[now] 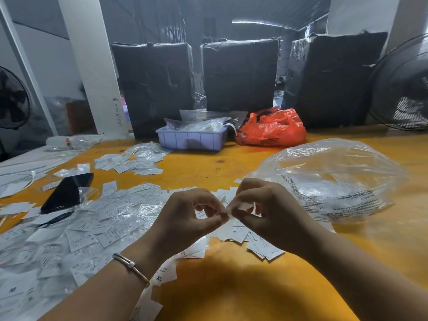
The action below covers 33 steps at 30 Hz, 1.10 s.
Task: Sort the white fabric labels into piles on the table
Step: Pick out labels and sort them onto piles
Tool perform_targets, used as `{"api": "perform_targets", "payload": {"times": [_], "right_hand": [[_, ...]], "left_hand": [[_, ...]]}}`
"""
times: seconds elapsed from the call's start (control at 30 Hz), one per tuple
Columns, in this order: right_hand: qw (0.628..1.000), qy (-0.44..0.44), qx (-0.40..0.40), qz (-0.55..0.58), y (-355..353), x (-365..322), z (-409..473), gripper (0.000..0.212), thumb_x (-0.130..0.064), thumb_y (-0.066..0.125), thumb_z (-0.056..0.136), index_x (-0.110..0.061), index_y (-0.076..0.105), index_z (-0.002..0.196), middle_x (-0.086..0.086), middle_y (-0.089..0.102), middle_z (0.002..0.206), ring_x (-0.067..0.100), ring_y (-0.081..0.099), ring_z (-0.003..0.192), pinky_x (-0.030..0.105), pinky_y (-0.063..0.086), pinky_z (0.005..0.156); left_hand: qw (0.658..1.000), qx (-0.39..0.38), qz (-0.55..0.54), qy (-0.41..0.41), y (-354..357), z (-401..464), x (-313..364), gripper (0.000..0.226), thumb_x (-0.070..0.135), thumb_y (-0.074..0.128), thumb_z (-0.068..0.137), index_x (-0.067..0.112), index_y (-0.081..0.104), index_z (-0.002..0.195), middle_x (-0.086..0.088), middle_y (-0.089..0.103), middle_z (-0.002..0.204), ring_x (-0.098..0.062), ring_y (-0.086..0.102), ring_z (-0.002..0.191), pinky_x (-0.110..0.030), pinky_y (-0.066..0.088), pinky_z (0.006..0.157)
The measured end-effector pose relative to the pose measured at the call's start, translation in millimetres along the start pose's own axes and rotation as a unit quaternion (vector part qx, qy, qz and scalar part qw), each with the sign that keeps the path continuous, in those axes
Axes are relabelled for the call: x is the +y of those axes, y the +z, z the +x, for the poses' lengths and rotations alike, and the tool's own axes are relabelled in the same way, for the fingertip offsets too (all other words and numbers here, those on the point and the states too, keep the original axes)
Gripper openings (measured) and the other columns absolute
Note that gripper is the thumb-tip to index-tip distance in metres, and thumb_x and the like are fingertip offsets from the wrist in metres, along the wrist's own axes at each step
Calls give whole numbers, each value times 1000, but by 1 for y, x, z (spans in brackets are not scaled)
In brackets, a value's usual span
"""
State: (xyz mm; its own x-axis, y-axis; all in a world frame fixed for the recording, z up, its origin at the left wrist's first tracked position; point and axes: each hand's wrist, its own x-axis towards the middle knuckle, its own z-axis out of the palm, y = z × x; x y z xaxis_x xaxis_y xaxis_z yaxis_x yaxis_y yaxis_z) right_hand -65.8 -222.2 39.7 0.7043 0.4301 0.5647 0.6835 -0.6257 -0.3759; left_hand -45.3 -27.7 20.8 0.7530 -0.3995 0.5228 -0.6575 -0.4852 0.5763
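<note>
Many white fabric labels with printed size marks lie scattered over the left and middle of the yellow table. A smaller heap of labels sits under my right hand. My left hand and my right hand meet above the heap, both pinching one small white label between thumb and fingertips. A thin bracelet circles my left wrist. Another loose group of labels lies farther back on the left.
A large clear plastic bag lies right of my hands. A black phone rests at the left among clear wrappers. At the back stand a lilac tray, a red bag, three black-wrapped boxes and a fan.
</note>
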Motion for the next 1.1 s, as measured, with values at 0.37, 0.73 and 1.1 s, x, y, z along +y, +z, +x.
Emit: {"api": "perform_targets", "payload": {"times": [0.37, 0.73, 1.1], "right_hand": [[991, 9, 131, 12, -8, -2, -1, 16, -3, 75, 75, -16, 77, 82, -7, 73, 77, 5, 64, 68, 26, 50, 58], [990, 54, 118, 59, -2, 5, -1, 19, -4, 71, 76, -17, 76, 90, -7, 73, 80, 1, 62, 70, 14, 45, 59], [994, 54, 26, 93, -3, 5, 0, 20, -3, 72, 77, -20, 78, 85, -6, 73, 78, 5, 63, 69, 19, 49, 61]], "left_hand": [[998, 0, -36, -44, -1, 1, -2, 3, 23, 76, 79, 25, 76, 81, 12, 74, 83, -8, 65, 79, -35, 54, 72], [996, -9, -72, -54, -1, 1, 1, 38, 20, 80, 74, 40, 61, 99, 17, 72, 84, -3, 68, 78, -15, 54, 69], [993, -23, -104, -57, 0, 1, 4, 38, 30, 78, 70, 35, 64, 105, 10, 74, 84, -4, 70, 80, -15, 54, 72]]}}
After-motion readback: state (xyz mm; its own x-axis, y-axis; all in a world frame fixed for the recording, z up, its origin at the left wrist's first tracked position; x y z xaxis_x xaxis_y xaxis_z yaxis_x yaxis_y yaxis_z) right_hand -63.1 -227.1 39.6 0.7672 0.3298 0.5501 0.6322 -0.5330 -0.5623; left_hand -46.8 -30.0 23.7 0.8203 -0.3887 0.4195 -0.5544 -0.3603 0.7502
